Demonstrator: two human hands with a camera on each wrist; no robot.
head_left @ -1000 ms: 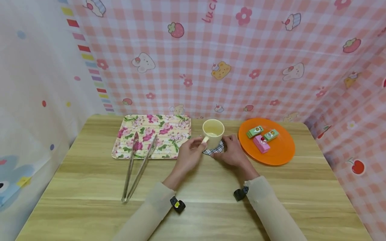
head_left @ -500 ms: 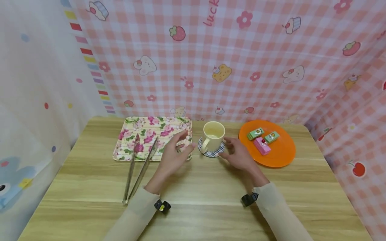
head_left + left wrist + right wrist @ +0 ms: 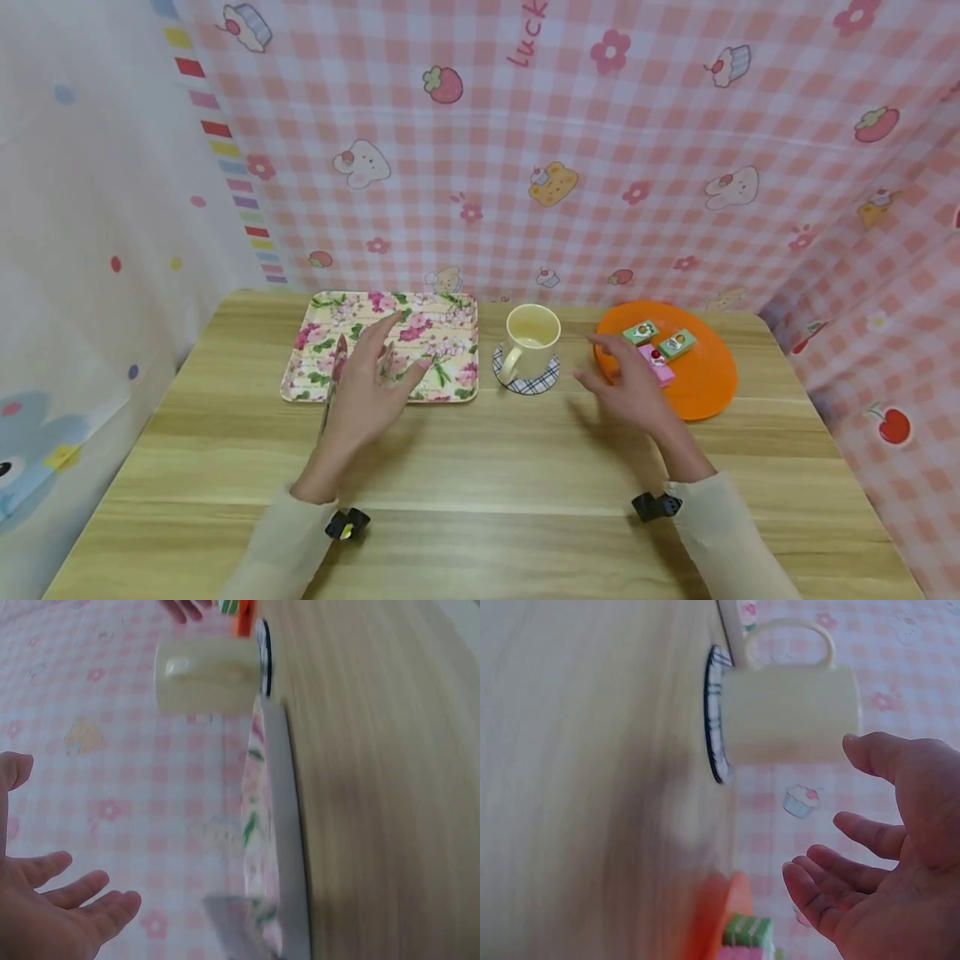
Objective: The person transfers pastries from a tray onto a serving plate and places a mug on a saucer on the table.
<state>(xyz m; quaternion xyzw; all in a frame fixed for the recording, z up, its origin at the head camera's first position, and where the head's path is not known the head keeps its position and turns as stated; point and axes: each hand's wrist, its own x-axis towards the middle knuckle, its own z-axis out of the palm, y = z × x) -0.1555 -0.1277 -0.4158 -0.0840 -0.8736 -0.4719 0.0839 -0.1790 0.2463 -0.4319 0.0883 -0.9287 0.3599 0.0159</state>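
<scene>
A pale yellow mug (image 3: 534, 350) stands upright on a round plaid coaster (image 3: 531, 387) near the middle of the table, its handle turned toward me. My left hand (image 3: 367, 396) hovers over the front of the floral tray (image 3: 450, 379) and hides much of the metal tongs (image 3: 340, 354). Its fingers are spread and hold nothing. To the right of the mug, my right hand (image 3: 633, 392) hangs apart from it with loose fingers, partly in front of the orange plate (image 3: 708, 387). The right wrist view shows a gap between that hand and the mug (image 3: 791, 712).
On the orange plate lie two green blocks (image 3: 677, 343) and a pink one (image 3: 658, 367), which is partly hidden by my right hand. A pink checked cloth (image 3: 480, 167) hangs behind the wooden table (image 3: 480, 533).
My left hand has let go of the mug's handle and moved left over the tray. My right hand has drawn away from the coaster to the right. The mug stays on the coaster.
</scene>
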